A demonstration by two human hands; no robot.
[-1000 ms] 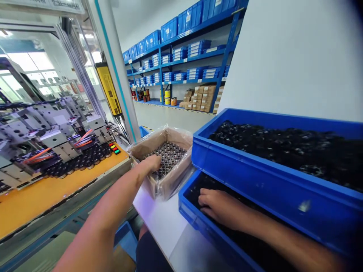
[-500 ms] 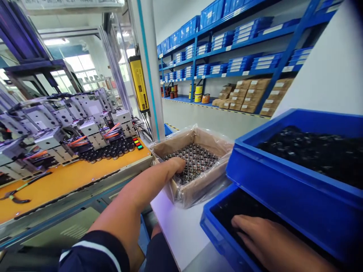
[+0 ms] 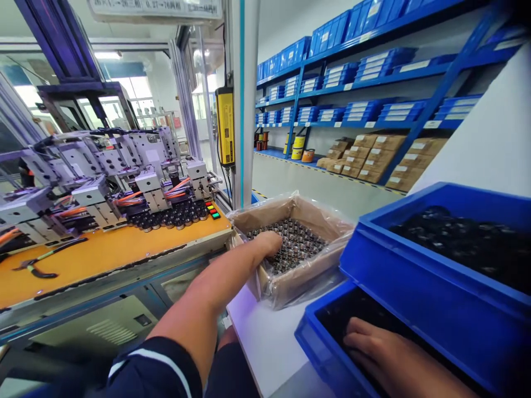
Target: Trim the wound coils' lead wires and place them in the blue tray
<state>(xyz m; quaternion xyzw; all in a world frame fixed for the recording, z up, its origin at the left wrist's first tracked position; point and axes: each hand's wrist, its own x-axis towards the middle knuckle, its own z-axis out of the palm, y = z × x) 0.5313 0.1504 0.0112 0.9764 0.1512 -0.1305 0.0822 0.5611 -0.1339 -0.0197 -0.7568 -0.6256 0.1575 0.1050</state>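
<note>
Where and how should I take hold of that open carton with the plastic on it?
Probably low on two opposite walls of the carton, from outside, palms flat: its top is open, loose plastic covers the rim, and small parts lie inside.

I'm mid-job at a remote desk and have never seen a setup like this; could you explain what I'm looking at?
There is no robot arm here: these are a person's bare hands, seen from one camera worn on the head, looking forward and down.

The left hand reaches into a plastic-lined carton of small, shiny parts. The right hand is inside the lower blue bin, beneath the overhanging upper blue bin, which holds dark parts. Whether either hand grips anything is hidden.

The carton stands on a white table. To the left, an orange worktop carries a grey machine, black round parts and a plier-like tool.
</note>
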